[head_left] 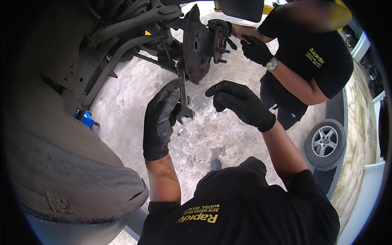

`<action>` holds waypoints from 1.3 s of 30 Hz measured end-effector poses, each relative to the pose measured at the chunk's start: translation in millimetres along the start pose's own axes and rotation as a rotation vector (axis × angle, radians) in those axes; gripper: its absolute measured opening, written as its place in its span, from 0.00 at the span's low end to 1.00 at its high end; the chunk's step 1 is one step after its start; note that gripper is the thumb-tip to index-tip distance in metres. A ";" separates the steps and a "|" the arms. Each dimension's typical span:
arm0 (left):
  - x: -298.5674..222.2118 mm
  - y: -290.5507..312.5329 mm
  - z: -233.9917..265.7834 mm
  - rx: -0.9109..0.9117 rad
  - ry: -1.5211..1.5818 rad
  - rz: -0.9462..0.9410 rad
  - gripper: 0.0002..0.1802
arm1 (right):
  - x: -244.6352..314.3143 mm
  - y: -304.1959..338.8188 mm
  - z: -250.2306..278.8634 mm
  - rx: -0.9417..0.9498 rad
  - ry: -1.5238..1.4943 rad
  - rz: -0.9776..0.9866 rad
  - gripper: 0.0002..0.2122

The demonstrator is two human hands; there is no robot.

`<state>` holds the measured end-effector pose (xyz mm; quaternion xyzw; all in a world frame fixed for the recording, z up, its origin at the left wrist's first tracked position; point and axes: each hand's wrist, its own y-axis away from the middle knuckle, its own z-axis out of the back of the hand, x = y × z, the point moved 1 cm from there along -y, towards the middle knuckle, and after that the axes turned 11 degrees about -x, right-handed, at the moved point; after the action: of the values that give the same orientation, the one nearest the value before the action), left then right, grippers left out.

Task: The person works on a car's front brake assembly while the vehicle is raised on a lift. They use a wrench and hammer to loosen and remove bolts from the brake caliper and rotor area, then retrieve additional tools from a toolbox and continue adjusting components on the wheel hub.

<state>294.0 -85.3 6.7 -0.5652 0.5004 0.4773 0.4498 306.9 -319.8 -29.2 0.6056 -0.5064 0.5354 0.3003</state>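
Note:
My left hand (160,118), in a black and grey work glove, is closed around a metal wrench (183,92). The wrench stands nearly upright, its open-ended jaw at the bottom. Its upper end reaches the underside of the suspension beside the rusty brake dust shield (192,51); the exact contact is hidden. To the right of the wrench, my right hand (243,103) hangs in the air in a black glove. Its fingers are bent and a little apart, with nothing visible in them. Above it is the wheel hub (220,45) with bare studs.
A co-worker (314,53) in a black shirt stands at the upper right, one gloved hand (220,26) at the hub, the other (256,50) raised nearby. Suspension arms (134,22) and a dirty wheel-well liner (49,122) crowd the left. A wheel (325,143) lies at the right.

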 end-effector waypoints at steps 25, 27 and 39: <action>-8.8 -27.5 -29.4 0.344 0.495 -0.806 0.30 | 32.8 -132.1 -20.8 0.075 1.335 1.325 0.08; -7.8 -25.5 -19.2 0.398 0.396 -0.706 0.30 | 32.1 -131.4 -21.2 0.087 1.343 1.342 0.08; -12.9 -16.3 -22.4 0.387 0.195 -0.749 0.34 | 25.4 -136.2 -17.6 0.087 1.366 1.235 0.05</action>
<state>311.7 -104.1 23.1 -0.6555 0.3812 0.1226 0.6403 425.9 -269.4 23.7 -0.2091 -0.4319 0.8603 0.1720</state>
